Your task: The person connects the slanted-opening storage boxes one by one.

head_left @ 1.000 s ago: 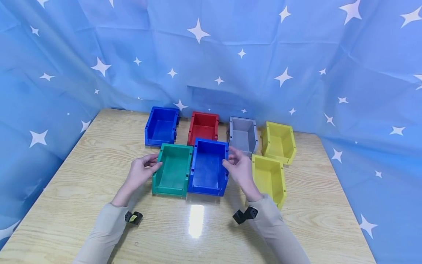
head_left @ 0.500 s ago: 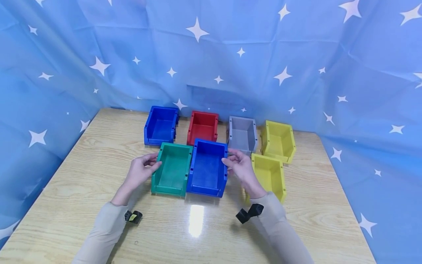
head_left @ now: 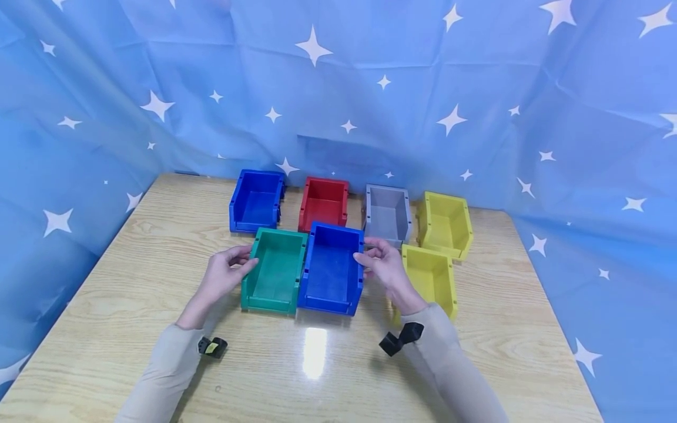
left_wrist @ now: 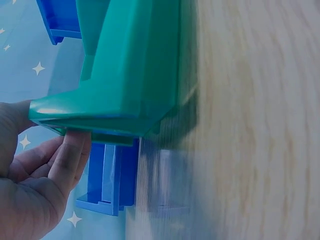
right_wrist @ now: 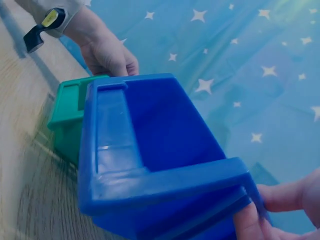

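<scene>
A green storage bin (head_left: 277, 270) and a blue storage bin (head_left: 332, 270) stand side by side, touching or nearly so, in the middle of the head view. My left hand (head_left: 224, 273) pinches the green bin's left side rim, thumb on top and fingers beneath, as the left wrist view shows around the green wall (left_wrist: 135, 75). On the other side, my right hand (head_left: 388, 270) pinches the right side rim of the blue bin. In the right wrist view that blue bin (right_wrist: 165, 125) fills the middle, with the green one partly hidden behind it. Both bins are empty.
Behind stand another blue bin (head_left: 257, 201), a red bin (head_left: 324, 202), a grey bin (head_left: 388, 214) and a yellow bin (head_left: 446, 226). A second yellow bin (head_left: 431, 279) sits right beside my right wrist. A starry blue curtain (head_left: 338, 88) hangs behind the wooden table (head_left: 264, 376).
My right hand and forearm have shifted slightly, the wrist moving a little right and toward the table's near side. Both hands keep their grip, and the bins have barely moved.
</scene>
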Motion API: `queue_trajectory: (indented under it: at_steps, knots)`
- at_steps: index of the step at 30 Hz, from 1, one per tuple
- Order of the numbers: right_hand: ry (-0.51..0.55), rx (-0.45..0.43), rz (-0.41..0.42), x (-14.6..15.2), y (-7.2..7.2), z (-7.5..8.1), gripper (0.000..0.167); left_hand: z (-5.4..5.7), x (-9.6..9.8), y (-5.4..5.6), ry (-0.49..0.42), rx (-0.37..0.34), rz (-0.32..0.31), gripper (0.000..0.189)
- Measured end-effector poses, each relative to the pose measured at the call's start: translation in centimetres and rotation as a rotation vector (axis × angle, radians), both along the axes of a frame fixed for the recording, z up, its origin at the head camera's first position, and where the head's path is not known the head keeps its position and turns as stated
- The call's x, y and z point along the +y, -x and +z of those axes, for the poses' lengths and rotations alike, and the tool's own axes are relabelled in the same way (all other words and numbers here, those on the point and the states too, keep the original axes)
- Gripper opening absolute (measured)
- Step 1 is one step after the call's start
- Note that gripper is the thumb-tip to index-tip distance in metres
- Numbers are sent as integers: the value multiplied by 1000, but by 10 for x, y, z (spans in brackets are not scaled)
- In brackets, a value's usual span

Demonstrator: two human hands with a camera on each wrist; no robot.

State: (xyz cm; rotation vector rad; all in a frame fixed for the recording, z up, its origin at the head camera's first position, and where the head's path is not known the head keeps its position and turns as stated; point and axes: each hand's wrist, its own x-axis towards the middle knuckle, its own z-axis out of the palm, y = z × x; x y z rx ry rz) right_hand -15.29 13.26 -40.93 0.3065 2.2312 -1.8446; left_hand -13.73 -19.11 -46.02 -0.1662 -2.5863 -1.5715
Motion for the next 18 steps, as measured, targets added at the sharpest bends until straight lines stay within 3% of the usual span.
queue_trajectory:
  at_steps: [13, 16, 18]
  knots:
    - [54, 14, 30, 2, 2, 0, 41, -2, -3, 1, -29, -32, -11, 33]
    - [-53, 101, 40, 1, 3, 2, 41, -2, -2, 1, -28, -35, -11, 34]
    - [-181, 222, 68, 1, 1, 4, 43, -2, -1, 0, -24, -37, -9, 34]
